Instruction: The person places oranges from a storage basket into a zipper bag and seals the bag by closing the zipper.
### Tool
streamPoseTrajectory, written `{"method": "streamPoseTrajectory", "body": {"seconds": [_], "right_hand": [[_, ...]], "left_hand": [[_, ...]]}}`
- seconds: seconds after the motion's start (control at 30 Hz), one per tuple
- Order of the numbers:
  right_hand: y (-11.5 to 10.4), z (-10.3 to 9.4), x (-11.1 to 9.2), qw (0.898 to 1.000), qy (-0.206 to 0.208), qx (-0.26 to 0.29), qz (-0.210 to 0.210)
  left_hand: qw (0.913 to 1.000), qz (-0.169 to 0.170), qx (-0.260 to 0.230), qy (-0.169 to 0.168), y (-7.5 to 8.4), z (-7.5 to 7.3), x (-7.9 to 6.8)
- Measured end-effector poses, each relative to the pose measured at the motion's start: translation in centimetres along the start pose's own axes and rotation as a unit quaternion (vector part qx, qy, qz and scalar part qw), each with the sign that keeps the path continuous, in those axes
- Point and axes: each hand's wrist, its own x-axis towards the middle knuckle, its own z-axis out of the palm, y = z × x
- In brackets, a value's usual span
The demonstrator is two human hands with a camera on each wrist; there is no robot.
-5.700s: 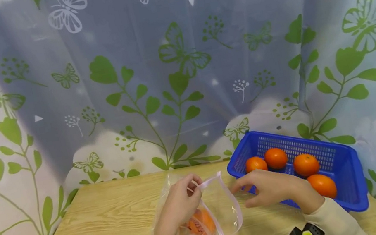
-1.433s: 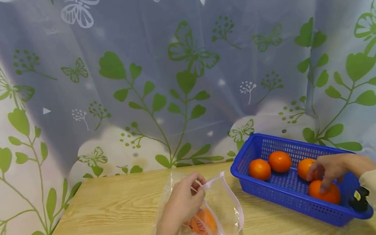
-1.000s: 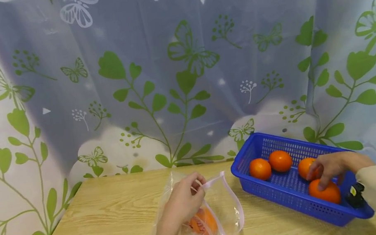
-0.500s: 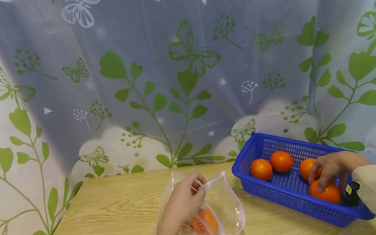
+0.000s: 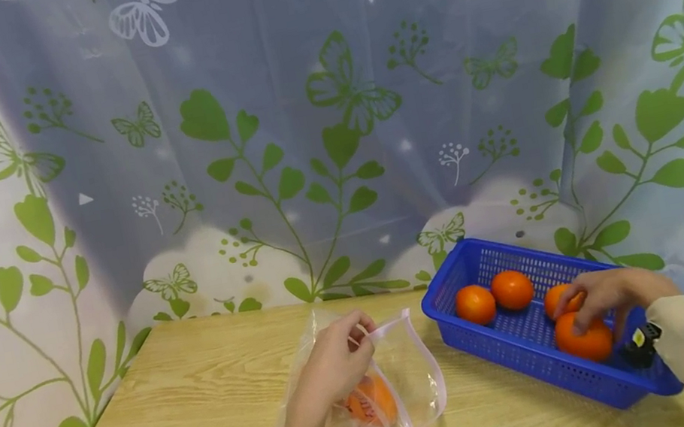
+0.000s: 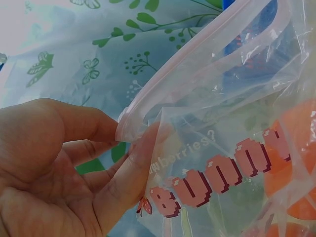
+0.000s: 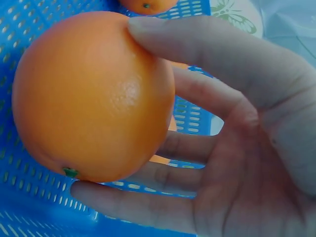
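My left hand (image 5: 333, 360) pinches the pink-edged mouth of a clear zip bag (image 5: 415, 376) between thumb and fingers. Through the bag's printed plastic an orange (image 5: 375, 400) shows; in the left wrist view the lettering (image 6: 222, 170) reads "BUNNY". Over the right part of a blue basket (image 5: 519, 358), my right hand (image 5: 611, 296) grips another orange (image 5: 582, 339). From the right wrist view, the thumb presses on this orange (image 7: 94, 98) and the fingers curl behind and under it. A neighbouring orange (image 5: 559, 299) is partly hidden by that hand.
Two more oranges lie in the basket's left part, a nearer orange (image 5: 476, 305) and a farther orange (image 5: 512, 289). Beneath everything is a wooden table (image 5: 199, 414). A patterned curtain (image 5: 285, 200) hangs behind it and at both sides.
Since the oldest frame, my right hand has gone from beside the bag's mouth into the basket. Lately it has gripped the front orange, shifting it slightly up and left. My left hand keeps its pinch.
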Motion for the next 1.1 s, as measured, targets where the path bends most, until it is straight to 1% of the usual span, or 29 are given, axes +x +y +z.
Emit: {"method": "streamPoseTrajectory", "body": {"seconds": [0.07,0.2,0.3,0.4,0.57,0.63,0.7,0.9,1.0,1.1], "right_hand": [[-0.2,-0.1,0.1,1.0,-0.002,0.007,-0.006],[-0.7,-0.5,0.0,1.0,0.0,0.004,-0.023],[-0.8,-0.7,-0.4,0.999,0.003,0.009,-0.045],[-0.9,-0.7,-0.8,0.998,0.004,0.026,-0.062],[-1.7,-0.3,-1.4,0.994,0.011,0.02,-0.109],[-2.1,-0.2,-1.6,0.991,0.018,0.01,-0.132],[-2.7,-0.1,-1.9,0.989,0.02,0.011,-0.147],[-3.9,0.1,-2.3,0.98,0.029,-0.016,-0.197],[-4.2,0.3,-2.4,0.972,0.042,-0.035,-0.228],[-4.4,0.6,-2.6,0.96,0.054,-0.046,-0.27]], "left_hand": [[1.0,-0.003,0.0,-0.001,0.1,-0.1,-0.1],[1.0,-0.003,0.001,0.0,0.1,-0.2,-0.1],[1.0,0.004,0.004,0.002,0.1,-0.1,0.0],[0.9999,0.01,0.007,0.004,0.0,0.0,0.0],[0.9999,0.013,0.007,0.004,-0.1,0.0,-0.1],[0.9998,0.016,0.007,0.005,-0.1,0.1,-0.1],[0.9998,0.017,0.004,0.005,-0.1,0.1,-0.1],[0.9999,0.014,-0.001,0.004,-0.1,0.1,-0.1],[0.9999,0.015,0.0,0.005,-0.1,0.1,-0.1],[0.9999,0.016,0.001,0.004,0.0,0.1,-0.1]]}}
